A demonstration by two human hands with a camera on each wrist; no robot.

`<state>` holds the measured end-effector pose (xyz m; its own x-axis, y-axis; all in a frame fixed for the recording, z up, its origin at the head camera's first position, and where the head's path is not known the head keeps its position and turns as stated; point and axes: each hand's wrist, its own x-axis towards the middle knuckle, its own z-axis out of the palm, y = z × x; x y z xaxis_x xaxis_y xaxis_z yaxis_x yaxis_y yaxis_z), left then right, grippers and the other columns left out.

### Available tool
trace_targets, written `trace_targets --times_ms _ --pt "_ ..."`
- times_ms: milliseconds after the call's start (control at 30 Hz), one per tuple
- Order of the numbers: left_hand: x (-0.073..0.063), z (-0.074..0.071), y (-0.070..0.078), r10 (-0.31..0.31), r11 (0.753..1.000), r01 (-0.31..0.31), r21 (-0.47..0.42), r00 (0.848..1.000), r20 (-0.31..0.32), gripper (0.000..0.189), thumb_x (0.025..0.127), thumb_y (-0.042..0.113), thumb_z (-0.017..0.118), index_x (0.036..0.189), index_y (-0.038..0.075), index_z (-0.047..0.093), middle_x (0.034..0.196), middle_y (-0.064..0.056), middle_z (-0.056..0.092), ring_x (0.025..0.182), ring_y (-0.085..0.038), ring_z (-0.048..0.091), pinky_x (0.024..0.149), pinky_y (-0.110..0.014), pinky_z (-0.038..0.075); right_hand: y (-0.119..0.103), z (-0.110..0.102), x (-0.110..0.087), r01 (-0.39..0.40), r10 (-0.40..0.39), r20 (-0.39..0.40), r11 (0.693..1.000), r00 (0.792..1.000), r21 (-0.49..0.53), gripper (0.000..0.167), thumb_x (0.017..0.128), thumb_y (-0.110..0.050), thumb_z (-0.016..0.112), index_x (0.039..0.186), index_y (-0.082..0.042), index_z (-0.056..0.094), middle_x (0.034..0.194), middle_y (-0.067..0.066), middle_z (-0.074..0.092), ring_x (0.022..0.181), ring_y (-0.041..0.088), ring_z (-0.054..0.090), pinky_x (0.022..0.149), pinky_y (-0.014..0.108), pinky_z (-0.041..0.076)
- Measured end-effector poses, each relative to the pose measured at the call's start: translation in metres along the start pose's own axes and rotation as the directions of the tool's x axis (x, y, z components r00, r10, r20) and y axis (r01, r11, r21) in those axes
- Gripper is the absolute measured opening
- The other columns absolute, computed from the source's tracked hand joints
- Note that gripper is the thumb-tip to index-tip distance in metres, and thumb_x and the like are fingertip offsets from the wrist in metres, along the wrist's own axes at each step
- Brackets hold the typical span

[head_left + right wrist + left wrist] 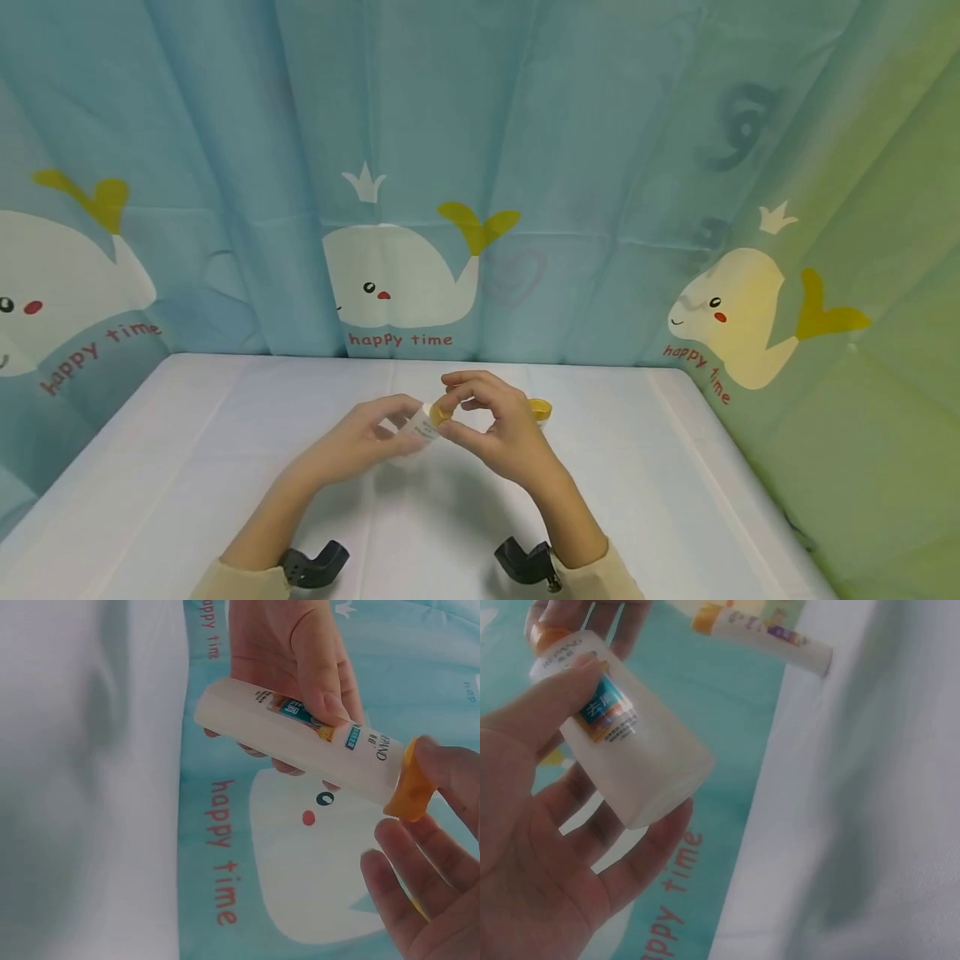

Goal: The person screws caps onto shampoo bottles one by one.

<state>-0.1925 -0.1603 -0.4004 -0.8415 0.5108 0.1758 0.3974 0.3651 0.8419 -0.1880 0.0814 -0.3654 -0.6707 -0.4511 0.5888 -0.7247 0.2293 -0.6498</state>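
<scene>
Above the table, a white shampoo-type bottle (420, 425) with an orange-yellow cap (412, 784) is held tilted. My left hand (356, 442) grips its body, thumb across the blue and orange label and fingers behind. At the cap end, the thumb and fingers of my right hand (498, 425) pinch the cap, which sits on the bottle's neck. Some right fingers are spread below it in the right wrist view. A second white bottle (769, 637) with an orange-yellow cap stands on the table behind my right hand, mostly hidden in the head view.
A white cloth covers the table (637, 483). Behind it hangs a blue-green curtain (585, 167) printed with whales and the words "happy time". Each wrist wears a black camera mount (315, 565).
</scene>
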Motion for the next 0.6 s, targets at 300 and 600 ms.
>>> trace_targets --times_ms 300,600 --pt "-0.002 -0.0022 0.0027 0.005 1.0 -0.005 0.017 1.0 -0.01 0.028 0.095 0.031 0.067 0.122 0.024 0.063 0.114 0.006 0.066 0.105 -0.023 0.058 0.086 -0.046 0.052 0.0012 0.0018 -0.0003 0.006 -0.006 0.01 1.0 1.0 0.013 0.017 0.086 -0.011 0.078 0.1 -0.016 0.069 0.122 0.0 0.067 0.108 0.016 0.066 0.078 0.036 0.059" --pt "-0.0011 -0.0044 0.0032 -0.017 1.0 0.017 0.018 1.0 -0.025 0.029 0.094 0.032 0.069 0.122 0.022 0.063 0.116 0.004 0.066 0.105 -0.025 0.058 0.086 -0.045 0.052 -0.0004 0.0003 -0.0008 0.025 -0.026 0.021 1.0 0.999 0.014 0.026 0.083 0.007 0.071 0.102 -0.01 0.068 0.121 0.007 0.066 0.096 0.019 0.069 0.077 0.031 0.059"
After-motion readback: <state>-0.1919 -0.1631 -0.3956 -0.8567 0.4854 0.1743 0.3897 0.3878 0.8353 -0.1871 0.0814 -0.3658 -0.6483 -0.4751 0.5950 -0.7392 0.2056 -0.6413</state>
